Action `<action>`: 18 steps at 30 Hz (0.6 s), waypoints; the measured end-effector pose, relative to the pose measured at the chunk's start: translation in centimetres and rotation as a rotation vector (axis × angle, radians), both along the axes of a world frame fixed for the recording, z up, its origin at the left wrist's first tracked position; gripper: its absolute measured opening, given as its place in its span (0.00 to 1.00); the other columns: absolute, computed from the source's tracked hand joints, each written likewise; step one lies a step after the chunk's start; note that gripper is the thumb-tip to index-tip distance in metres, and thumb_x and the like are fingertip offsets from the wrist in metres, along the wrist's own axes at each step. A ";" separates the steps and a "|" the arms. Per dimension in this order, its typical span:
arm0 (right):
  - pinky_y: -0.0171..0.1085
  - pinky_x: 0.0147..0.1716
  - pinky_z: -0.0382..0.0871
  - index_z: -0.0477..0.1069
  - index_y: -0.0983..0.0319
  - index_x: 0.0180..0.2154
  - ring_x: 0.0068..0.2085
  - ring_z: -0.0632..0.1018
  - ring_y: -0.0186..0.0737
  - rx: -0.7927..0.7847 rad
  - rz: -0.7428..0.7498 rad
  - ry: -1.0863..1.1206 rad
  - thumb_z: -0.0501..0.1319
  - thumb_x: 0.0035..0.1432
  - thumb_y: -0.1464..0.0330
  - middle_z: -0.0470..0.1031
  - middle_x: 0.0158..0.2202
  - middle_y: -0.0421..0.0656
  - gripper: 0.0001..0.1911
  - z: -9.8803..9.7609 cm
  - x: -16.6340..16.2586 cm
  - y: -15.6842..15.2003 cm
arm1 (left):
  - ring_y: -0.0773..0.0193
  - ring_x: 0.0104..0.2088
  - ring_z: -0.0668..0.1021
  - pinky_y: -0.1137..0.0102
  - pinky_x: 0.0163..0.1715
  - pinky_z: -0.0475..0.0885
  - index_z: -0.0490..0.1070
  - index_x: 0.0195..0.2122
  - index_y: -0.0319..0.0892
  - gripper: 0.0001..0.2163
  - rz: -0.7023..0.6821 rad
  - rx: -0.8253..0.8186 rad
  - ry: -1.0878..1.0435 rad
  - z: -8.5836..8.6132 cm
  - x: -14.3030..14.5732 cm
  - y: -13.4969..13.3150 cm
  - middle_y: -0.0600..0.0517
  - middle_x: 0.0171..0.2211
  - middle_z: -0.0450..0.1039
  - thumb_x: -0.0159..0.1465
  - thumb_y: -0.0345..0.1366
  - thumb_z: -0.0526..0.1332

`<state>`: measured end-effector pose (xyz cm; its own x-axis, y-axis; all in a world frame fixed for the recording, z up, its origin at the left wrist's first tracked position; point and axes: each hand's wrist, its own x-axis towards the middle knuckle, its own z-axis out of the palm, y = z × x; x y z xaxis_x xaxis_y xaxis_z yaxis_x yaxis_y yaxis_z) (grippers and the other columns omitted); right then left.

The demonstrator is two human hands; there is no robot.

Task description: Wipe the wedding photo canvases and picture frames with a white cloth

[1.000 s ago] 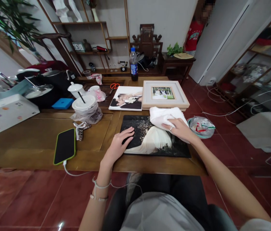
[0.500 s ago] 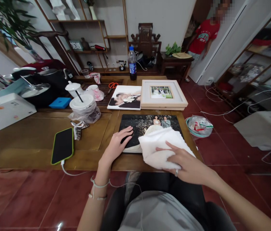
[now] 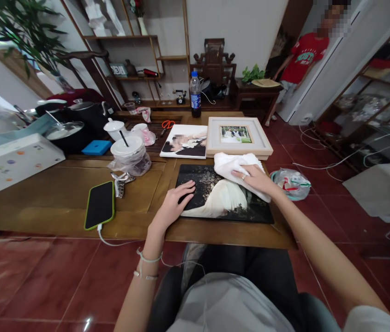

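A dark wedding photo panel (image 3: 227,200) lies flat near the table's front edge, showing a white gown against black. My left hand (image 3: 173,203) rests on its left edge, fingers stretched out and holding nothing. Bunched under my right hand (image 3: 256,177) is a white towel (image 3: 227,162), pressed onto the panel's upper right corner and covering the couple in the picture. Just behind the panel are a canvas print (image 3: 185,140) and a light wooden picture frame (image 3: 266,143) with a small photo inside.
To the left are a phone (image 3: 99,206) on a charging cable, a lidded cup (image 3: 129,154), a blue box (image 3: 97,147) and a white carton (image 3: 18,163). Orange scissors (image 3: 168,124) and a cola bottle (image 3: 195,94) stand farther back. A lined bin (image 3: 291,184) is right; a person in red (image 3: 305,57) stands behind.
My right hand has pushed the towel away from me, from the panel's lower right to its top right corner, uncovering the gown. My left hand stays on the left edge.
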<state>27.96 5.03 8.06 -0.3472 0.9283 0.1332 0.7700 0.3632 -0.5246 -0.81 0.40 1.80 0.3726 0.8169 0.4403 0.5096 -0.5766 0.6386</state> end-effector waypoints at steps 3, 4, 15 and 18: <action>0.46 0.50 0.61 0.74 0.60 0.32 0.48 0.73 0.53 0.004 0.043 -0.046 0.52 0.61 0.59 0.78 0.34 0.45 0.16 -0.4 -0.4 -1.8 | 0.56 0.54 0.72 0.57 0.55 0.67 0.74 0.44 0.41 0.11 0.006 -0.009 -0.001 0.0 0.0 0.0 0.45 0.51 0.73 0.65 0.35 0.55; 0.47 0.50 0.61 0.74 0.59 0.31 0.50 0.72 0.53 0.000 0.064 -0.067 0.53 0.60 0.59 0.77 0.32 0.45 0.16 -0.6 -0.5 -2.9 | 0.56 0.54 0.72 0.57 0.55 0.67 0.74 0.44 0.41 0.11 0.009 -0.009 0.001 0.1 0.0 0.0 0.44 0.51 0.73 0.65 0.35 0.56; 0.48 0.54 0.60 0.75 0.59 0.31 0.61 0.61 0.53 -0.096 0.336 -0.164 0.56 0.54 0.69 0.72 0.52 0.48 0.08 0.0 -0.6 -12.3 | 0.57 0.54 0.72 0.56 0.56 0.66 0.74 0.44 0.41 0.11 0.009 -0.010 -0.006 0.2 0.1 -0.1 0.45 0.51 0.72 0.64 0.35 0.56; 0.46 0.51 0.62 0.75 0.60 0.34 0.60 0.62 0.55 -0.107 0.244 -0.160 0.54 0.60 0.62 0.74 0.49 0.50 0.13 -0.1 -0.2 -10.0 | 0.57 0.54 0.72 0.56 0.56 0.66 0.74 0.44 0.41 0.11 0.007 -0.011 -0.002 0.2 0.1 -0.1 0.44 0.51 0.72 0.65 0.35 0.55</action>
